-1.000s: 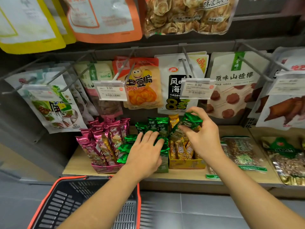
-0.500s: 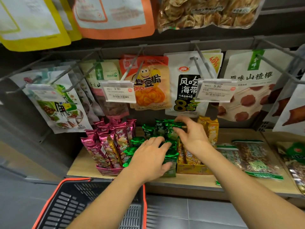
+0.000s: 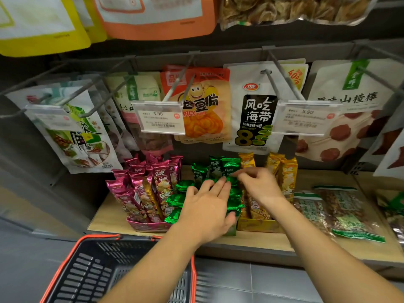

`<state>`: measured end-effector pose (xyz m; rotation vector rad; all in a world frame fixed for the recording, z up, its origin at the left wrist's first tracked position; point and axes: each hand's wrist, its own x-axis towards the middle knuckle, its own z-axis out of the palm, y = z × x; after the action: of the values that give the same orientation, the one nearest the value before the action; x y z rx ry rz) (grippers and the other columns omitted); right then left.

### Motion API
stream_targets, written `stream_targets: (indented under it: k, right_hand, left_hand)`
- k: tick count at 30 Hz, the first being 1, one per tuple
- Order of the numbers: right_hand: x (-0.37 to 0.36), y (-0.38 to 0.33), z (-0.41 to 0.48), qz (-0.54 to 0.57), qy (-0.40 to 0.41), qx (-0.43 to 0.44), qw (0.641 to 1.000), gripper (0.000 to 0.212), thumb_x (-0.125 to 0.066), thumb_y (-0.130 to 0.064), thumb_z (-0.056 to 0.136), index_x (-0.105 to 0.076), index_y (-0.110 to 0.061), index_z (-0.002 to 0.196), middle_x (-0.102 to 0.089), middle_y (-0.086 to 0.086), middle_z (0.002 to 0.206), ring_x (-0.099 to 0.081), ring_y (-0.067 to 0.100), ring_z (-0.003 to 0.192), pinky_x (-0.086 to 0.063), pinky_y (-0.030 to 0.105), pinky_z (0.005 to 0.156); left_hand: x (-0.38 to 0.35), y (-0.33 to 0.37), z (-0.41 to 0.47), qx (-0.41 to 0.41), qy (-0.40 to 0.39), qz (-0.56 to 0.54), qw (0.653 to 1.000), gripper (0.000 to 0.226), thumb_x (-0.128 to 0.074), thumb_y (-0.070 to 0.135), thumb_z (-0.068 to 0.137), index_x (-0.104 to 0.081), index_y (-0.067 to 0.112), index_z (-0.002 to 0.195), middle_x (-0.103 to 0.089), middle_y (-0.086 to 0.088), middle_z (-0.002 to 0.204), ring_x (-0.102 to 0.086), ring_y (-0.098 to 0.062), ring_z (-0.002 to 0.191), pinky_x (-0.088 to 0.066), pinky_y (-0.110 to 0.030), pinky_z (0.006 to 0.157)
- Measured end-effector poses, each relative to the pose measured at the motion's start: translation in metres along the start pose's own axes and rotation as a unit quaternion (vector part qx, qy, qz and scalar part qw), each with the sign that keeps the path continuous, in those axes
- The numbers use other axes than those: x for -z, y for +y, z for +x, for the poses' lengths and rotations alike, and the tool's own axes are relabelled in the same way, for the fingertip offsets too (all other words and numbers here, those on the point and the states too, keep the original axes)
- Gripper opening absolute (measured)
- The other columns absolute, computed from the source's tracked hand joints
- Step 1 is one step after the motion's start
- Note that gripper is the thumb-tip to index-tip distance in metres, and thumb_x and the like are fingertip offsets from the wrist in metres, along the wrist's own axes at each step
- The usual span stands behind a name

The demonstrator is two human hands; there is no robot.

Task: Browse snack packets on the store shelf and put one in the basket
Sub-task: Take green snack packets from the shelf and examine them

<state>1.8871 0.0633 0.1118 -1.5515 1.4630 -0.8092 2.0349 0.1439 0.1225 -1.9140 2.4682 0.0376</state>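
Shelving fills your view: a wooden shelf [image 3: 251,239] with rows of hanging snack bags above it on metal pegs. Among those bags you can pick out an orange potato-chip bag [image 3: 205,108], a white and black seaweed bag [image 3: 255,119] and a white bag with red round sweets [image 3: 349,119], with two price tags [image 3: 160,120] clipped in front.

Below the shelf edge, at the lower left, sits your black basket [image 3: 91,274] with its orange rim; no packet shows in the part you can see.

On the shelf, three open trays stand side by side: magenta packets [image 3: 144,193] on the left, green packets [image 3: 218,169] in the middle, yellow packets [image 3: 286,173] on the right. Further right, flat clear bags of nuts [image 3: 345,213] lie on the wood.

Both your arms reach forward over the green packets. Your left hand [image 3: 207,208] lies flat and spread, palm down, fingers resting on the tops of the front green packets. Your right hand [image 3: 260,184] is just beside it, fingers curled and pinched at the top edge of a green packet near the back of that tray; the blur keeps you from telling whether the packet is truly gripped. The fingertips of both hands nearly meet.
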Motion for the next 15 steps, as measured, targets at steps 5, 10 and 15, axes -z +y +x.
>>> stream_targets:
  k: [5, 10, 15]
  right_hand:
    - [-0.001, -0.010, 0.021, 0.035, 0.070, 0.039, 0.996, 0.042, -0.063, -0.016, 0.091, -0.054, -0.020, 0.132, -0.062, 0.002, 0.123, -0.057, 0.021, 0.117, -0.045, 0.031, 0.095]
    - [-0.021, -0.004, 0.037, -0.026, -0.049, -0.001, 0.998, 0.045, -0.068, -0.013, 0.089, -0.056, -0.014, 0.132, -0.060, 0.009, 0.128, -0.056, 0.024, 0.119, -0.043, 0.028, 0.095]
    - [-0.013, -0.003, 0.020, -0.019, 0.053, 0.085, 0.995, 0.026, -0.068, -0.012, 0.088, -0.066, -0.012, 0.114, -0.067, 0.000, 0.107, -0.061, 0.014, 0.102, -0.044, 0.022, 0.089]
  left_hand:
    - [-0.002, 0.004, -0.001, -0.007, 0.011, 0.035, 0.999, 0.073, -0.036, 0.052, 0.093, -0.012, 0.020, 0.154, -0.014, 0.001, 0.162, -0.022, -0.022, 0.140, -0.028, -0.046, 0.103]
    - [-0.004, 0.003, -0.003, -0.005, 0.000, -0.004, 1.000, 0.071, -0.023, 0.061, 0.096, -0.012, 0.023, 0.154, -0.014, 0.003, 0.162, -0.017, -0.020, 0.144, -0.024, -0.046, 0.111]
    - [-0.002, 0.004, -0.002, -0.005, 0.014, -0.014, 1.000, 0.064, -0.025, 0.057, 0.098, -0.020, 0.022, 0.152, -0.022, 0.002, 0.160, -0.021, -0.021, 0.144, -0.025, -0.042, 0.113]
